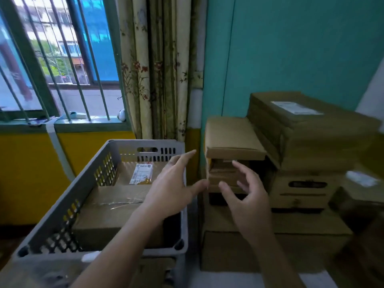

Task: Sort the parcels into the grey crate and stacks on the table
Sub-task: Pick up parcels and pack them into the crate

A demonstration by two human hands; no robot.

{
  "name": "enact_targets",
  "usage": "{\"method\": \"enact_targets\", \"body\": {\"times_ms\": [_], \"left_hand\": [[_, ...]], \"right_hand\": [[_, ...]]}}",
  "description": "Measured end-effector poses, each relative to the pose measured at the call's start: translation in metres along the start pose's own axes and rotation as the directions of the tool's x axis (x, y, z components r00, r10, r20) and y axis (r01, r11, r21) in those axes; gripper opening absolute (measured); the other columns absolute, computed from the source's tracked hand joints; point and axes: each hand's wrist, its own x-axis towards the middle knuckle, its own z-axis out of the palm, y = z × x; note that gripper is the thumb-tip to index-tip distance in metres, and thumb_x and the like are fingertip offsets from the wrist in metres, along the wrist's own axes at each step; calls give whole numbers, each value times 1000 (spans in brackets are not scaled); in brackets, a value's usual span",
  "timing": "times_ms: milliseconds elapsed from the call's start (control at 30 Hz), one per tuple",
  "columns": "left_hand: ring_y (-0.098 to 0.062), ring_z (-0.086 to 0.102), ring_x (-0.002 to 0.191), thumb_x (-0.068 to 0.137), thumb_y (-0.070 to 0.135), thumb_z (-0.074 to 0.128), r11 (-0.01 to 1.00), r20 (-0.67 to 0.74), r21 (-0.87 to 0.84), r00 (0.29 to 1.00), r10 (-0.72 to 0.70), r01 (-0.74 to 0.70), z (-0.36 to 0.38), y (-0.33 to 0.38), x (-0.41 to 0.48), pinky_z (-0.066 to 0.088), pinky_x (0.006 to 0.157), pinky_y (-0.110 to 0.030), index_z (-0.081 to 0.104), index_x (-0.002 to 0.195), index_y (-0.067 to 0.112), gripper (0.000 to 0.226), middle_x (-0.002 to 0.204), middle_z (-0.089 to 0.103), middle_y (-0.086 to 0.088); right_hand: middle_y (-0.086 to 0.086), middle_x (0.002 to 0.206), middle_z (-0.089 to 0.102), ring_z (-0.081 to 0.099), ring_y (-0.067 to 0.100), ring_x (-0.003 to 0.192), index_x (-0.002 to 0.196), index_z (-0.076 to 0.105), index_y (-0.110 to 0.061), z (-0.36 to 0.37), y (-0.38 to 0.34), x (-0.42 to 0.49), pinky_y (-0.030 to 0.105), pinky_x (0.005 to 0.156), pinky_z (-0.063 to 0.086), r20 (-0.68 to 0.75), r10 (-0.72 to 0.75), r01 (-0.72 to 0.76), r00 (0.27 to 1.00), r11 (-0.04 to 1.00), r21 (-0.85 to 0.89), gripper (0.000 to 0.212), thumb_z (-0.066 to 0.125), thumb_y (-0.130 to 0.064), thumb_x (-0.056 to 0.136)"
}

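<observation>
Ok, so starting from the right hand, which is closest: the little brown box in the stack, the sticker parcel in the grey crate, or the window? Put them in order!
1. Little brown box: just ahead of the right hand, by its fingertips.
2. Sticker parcel: off to the left, inside the grey crate.
3. Window: far back, upper left.

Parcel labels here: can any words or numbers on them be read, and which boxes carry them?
Crate label, on the box in the grey crate: print too small to read.
Top label, on the highest box: blurred, unreadable.
Far-right label: blurred, unreadable.
</observation>
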Motion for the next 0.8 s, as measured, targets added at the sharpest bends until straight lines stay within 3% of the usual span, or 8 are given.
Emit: {"method": "enact_targets", "body": {"times_ms": [133, 233, 433, 500, 600, 733, 800], "left_hand": [[-12, 35, 139, 88, 49, 69, 992, -101, -120, 995, 14, -26, 22, 24, 9, 33, 97, -26, 23, 154, 42, 81, 154, 33, 10], [-15, 36, 139, 88, 47, 69, 981, -181, -195, 983, -29, -7, 30, 34, 14, 35, 97, -27, 25, 153, 40, 79, 154, 31, 7], [-16, 25, 144, 89, 47, 68, 986, -271, -135, 961, 58, -97, 54, 77, 10, 30, 106, -30, 32, 150, 39, 71, 156, 27, 5], [-17, 15, 149, 90, 47, 67, 985, -284, -119, 955, 88, -126, 62, 90, 11, 27, 116, -37, 32, 150, 37, 70, 159, 24, 3], [-18, -3, 153, 91, 48, 64, 989, -381, 65, 912, 150, -136, 72, 104, 15, 11, 124, -52, 30, 152, 31, 72, 164, 17, -4], [-23, 5, 154, 91, 45, 66, 972, -419, 143, 878, 232, -188, 81, 121, 17, 3, 125, -48, 37, 150, 25, 68, 161, 26, -9], [-21, 10, 152, 92, 44, 66, 974, -375, 58, 900, 223, -217, 87, 137, 18, 12, 125, -48, 37, 150, 27, 67, 160, 27, -3]], "right_hand": [[-30, 120, 50, 52, -3, 118, 122, 50, -45, -28, 6, 2, 23, 97, 45, -54, 119, -110, 991, 983, 150, 47, 72, -22, 87], [-24, 119, 55, 56, -2, 114, 124, 52, -37, -44, 10, 6, 19, 89, 48, -97, 187, -161, 977, 959, 235, 44, 71, -22, 88], [-24, 112, 57, 57, -9, 106, 123, 50, -36, -82, 14, 11, 9, 72, 50, -171, 228, -179, 959, 948, 263, 44, 71, -20, 87], [-25, 111, 55, 56, -10, 103, 123, 49, -36, -97, 14, 12, 6, 67, 49, -194, 240, -186, 951, 948, 258, 45, 71, -21, 87], [-19, 117, 57, 57, -6, 105, 124, 51, -35, -118, 17, 14, 9, 67, 48, -213, 250, -197, 945, 950, 240, 43, 72, -23, 88], [-14, 121, 60, 60, -1, 105, 125, 54, -30, -144, 22, 14, 15, 75, 49, -232, 237, -189, 943, 959, 211, 43, 73, -23, 87], [-14, 119, 61, 61, -2, 103, 127, 56, -26, -158, 24, 17, 13, 71, 50, -261, 229, -179, 938, 963, 201, 44, 73, -24, 87]]}}
